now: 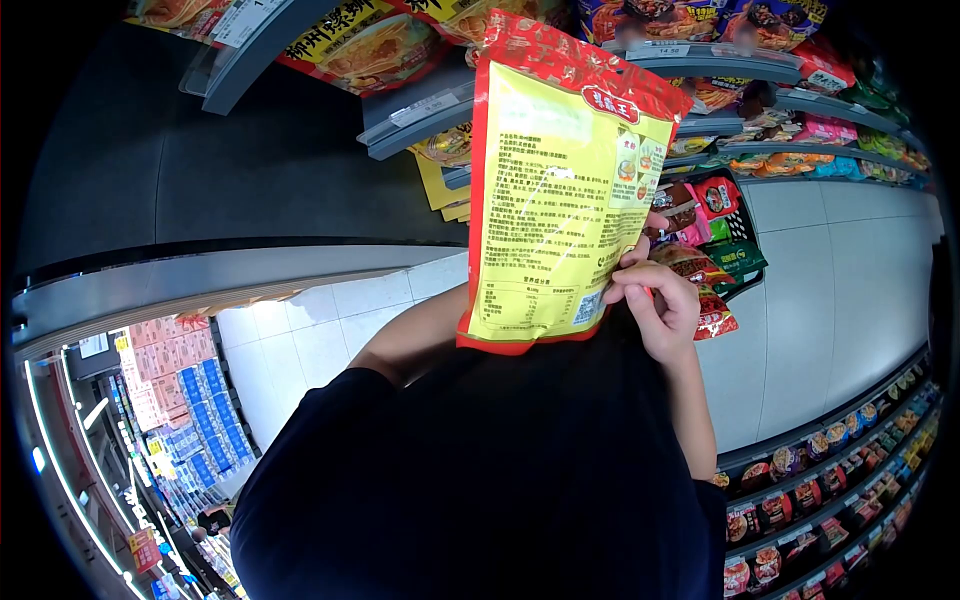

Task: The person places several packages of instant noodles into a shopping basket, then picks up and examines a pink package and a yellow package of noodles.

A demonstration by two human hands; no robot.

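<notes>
A large yellow and red noodle packet (555, 200) stands nearly upright before my chest, slightly tilted. Its printed back faces me, with rows of small text, cooking pictures and a code near the bottom corner. My right hand (655, 305) is closed at the packet's lower right edge, thumb and fingers pinching there. Behind the packet runs my left forearm (425, 330). Most of my left hand (656, 224) is hidden by the packet; what look like its fingertips show around the right edge, holding it from behind.
Shelves (420, 115) with noodle packets and price tags stand ahead. Beyond the packet, a dark basket (757, 275) full of colourful packets sits on the pale tiled floor (830, 300). More shelves with cup noodles (775, 505) line the right. Stacked boxes (190, 400) stand far left.
</notes>
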